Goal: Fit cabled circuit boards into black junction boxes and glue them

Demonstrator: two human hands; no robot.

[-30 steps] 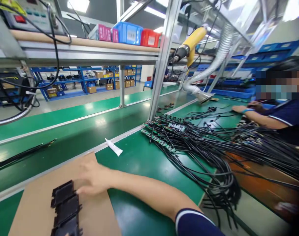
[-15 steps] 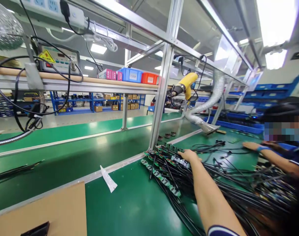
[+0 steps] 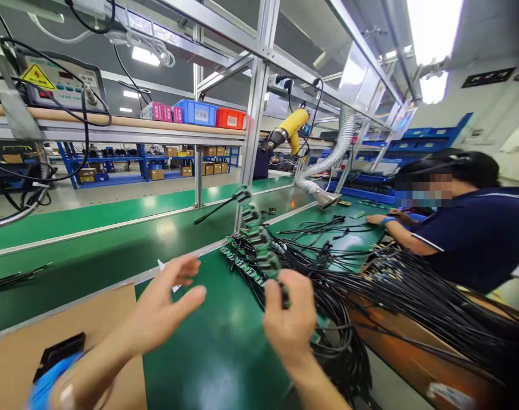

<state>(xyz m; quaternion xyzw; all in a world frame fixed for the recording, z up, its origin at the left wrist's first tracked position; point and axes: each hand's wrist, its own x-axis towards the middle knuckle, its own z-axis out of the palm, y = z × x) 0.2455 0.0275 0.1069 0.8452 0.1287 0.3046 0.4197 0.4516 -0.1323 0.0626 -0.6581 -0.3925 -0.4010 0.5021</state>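
Note:
My right hand (image 3: 290,313) is closed on the near end of a strip of green circuit boards (image 3: 259,236), raised above the bench and blurred by motion. A short black cable sticks out to the left from its upper end. My left hand (image 3: 169,299) is in the air to the left, fingers apart, holding nothing; a blue band circles its wrist. Behind the raised strip, more circuit board strips (image 3: 244,266) lie in a heap with black cables (image 3: 336,319). Partly hidden behind my left hand is a white tube (image 3: 176,287).
At left, a cardboard sheet (image 3: 114,319) carries a black plastic part (image 3: 59,352). A metal frame post (image 3: 253,142) rises behind the heap. A yellow heat gun (image 3: 290,132) and a flexible duct (image 3: 344,154) hang beyond. A co-worker (image 3: 468,228) sits at right beside bundled cables.
My right hand has come back from the heap with a circuit board strip in its grip. My left hand has entered the view. The camera has turned right.

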